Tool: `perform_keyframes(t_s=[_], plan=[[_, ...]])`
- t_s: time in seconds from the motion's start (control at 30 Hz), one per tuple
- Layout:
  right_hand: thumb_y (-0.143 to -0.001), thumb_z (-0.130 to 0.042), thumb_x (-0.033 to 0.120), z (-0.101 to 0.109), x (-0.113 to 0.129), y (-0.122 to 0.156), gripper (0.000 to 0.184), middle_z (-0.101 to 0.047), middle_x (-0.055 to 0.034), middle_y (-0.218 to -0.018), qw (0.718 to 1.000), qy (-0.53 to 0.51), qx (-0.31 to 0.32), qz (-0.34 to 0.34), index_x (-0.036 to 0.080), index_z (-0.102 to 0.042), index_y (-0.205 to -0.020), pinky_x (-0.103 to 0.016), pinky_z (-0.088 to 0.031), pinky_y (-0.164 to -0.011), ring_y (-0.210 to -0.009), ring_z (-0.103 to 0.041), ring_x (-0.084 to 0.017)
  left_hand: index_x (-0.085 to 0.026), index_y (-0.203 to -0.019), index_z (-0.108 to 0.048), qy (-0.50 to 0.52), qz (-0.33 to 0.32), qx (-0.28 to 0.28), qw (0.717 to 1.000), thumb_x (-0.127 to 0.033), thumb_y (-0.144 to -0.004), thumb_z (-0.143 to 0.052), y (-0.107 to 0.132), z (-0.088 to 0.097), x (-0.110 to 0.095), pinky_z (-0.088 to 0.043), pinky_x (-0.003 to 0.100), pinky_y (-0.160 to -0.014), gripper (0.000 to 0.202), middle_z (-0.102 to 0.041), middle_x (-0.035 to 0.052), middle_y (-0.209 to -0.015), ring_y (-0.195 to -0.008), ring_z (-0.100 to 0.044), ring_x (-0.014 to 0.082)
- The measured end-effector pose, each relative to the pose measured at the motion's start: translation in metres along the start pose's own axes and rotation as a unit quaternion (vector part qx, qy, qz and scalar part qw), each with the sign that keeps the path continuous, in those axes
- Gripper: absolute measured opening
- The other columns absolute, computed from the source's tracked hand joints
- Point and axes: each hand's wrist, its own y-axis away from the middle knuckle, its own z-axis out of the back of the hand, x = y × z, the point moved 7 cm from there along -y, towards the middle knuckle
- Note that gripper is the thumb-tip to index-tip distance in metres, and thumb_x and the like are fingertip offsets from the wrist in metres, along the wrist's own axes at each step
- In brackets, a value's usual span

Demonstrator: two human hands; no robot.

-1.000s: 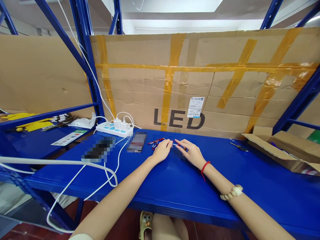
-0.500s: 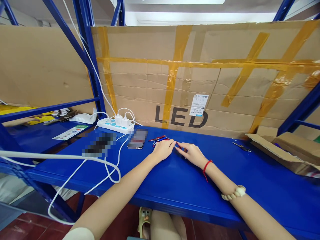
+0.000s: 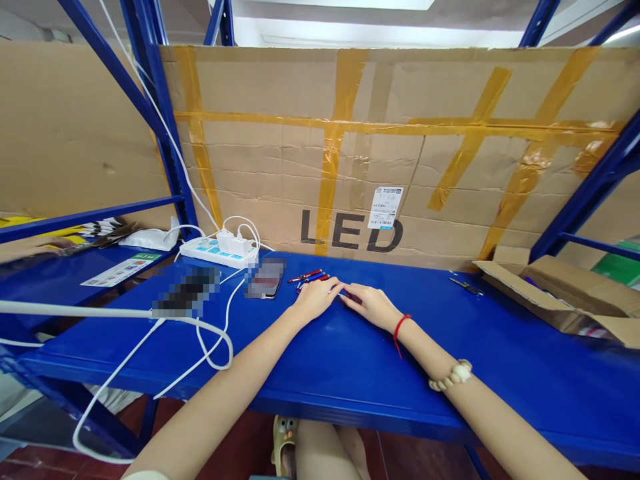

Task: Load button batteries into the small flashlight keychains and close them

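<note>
My left hand (image 3: 317, 299) rests low over the blue table (image 3: 340, 373), its fingers bent together and pointing right. Just behind it lie several red and blue pens (image 3: 306, 275), partly covered by the hand. My right hand (image 3: 373, 307), with a red string at the wrist, meets it from the right, fingertips close to the left ones. Its thumb and fingers are closed around a small dark and reddish piece, mostly hidden, which I cannot identify. Whatever the left fingers pinch is hidden too.
Left of the pens lie a phone (image 3: 266, 278) and a blurred dark object (image 3: 187, 291). White cables trail from a power strip (image 3: 217, 252). At right are a small dark tool (image 3: 466, 287) and an open cardboard box (image 3: 565, 293). Taped cardboard (image 3: 280, 167) stands behind. Another person's hand (image 3: 57, 243) shows far left.
The view has turned slightly right, so everything sits further left. My hands stay together at the same spot by the pens, and the small reddish piece between them shows less.
</note>
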Motion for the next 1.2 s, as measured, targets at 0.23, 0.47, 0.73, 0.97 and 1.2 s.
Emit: perform_keyframes(t_s=[0.23, 0.47, 0.73, 0.97, 1.2], plan=[[-0.091, -0.033, 0.035, 0.002, 0.004, 0.0, 0.026, -0.056, -0.0027, -0.086, 1.0, -0.02, -0.019, -0.002, 0.021, -0.054, -0.099, -0.022, -0.037, -0.059, -0.071, -0.055, -0.013, -0.022, -0.089, -0.062, -0.006, 0.001, -0.009, 1.0, -0.034, -0.091, -0.028, 0.0, 0.004, -0.001, -0.04, 0.024, -0.065, 0.035, -0.067, 0.0042, -0.087, -0.082, -0.061, 0.0189], [-0.084, -0.044, 0.038, -0.005, -0.002, -0.002, 0.026, -0.057, 0.0026, -0.064, 0.989, -0.14, 0.025, -0.038, 0.018, -0.057, -0.074, -0.02, -0.028, -0.052, -0.058, -0.049, -0.009, -0.019, -0.07, -0.062, -0.01, -0.021, 0.016, 1.0, -0.036, -0.088, -0.035, -0.003, 0.003, -0.005, -0.027, 0.022, -0.052, 0.037, -0.064, 0.0022, -0.07, -0.068, -0.058, 0.0157], [-0.082, -0.043, 0.04, -0.008, -0.004, -0.002, 0.032, -0.046, 0.0043, -0.053, 0.99, -0.136, 0.033, -0.031, 0.017, -0.052, -0.061, -0.021, -0.022, -0.049, -0.05, -0.038, -0.008, -0.018, -0.063, -0.062, -0.013, -0.013, 0.02, 1.0, -0.037, -0.087, -0.038, -0.001, 0.003, -0.005, -0.021, 0.023, -0.05, 0.039, -0.062, 0.0018, -0.064, -0.063, -0.055, 0.0145], [-0.081, -0.044, 0.035, -0.008, -0.003, -0.002, 0.03, -0.041, 0.0049, -0.05, 0.987, -0.157, 0.039, -0.012, 0.016, -0.054, -0.06, -0.02, -0.022, -0.048, -0.048, -0.031, -0.007, -0.018, -0.062, -0.064, -0.042, -0.014, 0.023, 0.999, -0.036, -0.087, -0.039, -0.002, 0.001, -0.007, -0.019, 0.024, -0.05, 0.039, -0.064, 0.0036, -0.064, -0.064, -0.057, 0.0158], [-0.083, -0.043, 0.035, -0.008, -0.005, -0.002, 0.034, -0.054, 0.0015, -0.057, 0.978, -0.209, 0.021, 0.0, 0.013, -0.065, -0.07, -0.021, -0.028, -0.052, -0.051, -0.036, -0.008, -0.019, -0.067, -0.065, -0.007, -0.024, 0.004, 1.0, -0.035, -0.087, -0.038, -0.001, 0.0, -0.005, -0.018, 0.023, -0.049, 0.038, -0.063, 0.0022, -0.064, -0.065, -0.056, 0.015]])
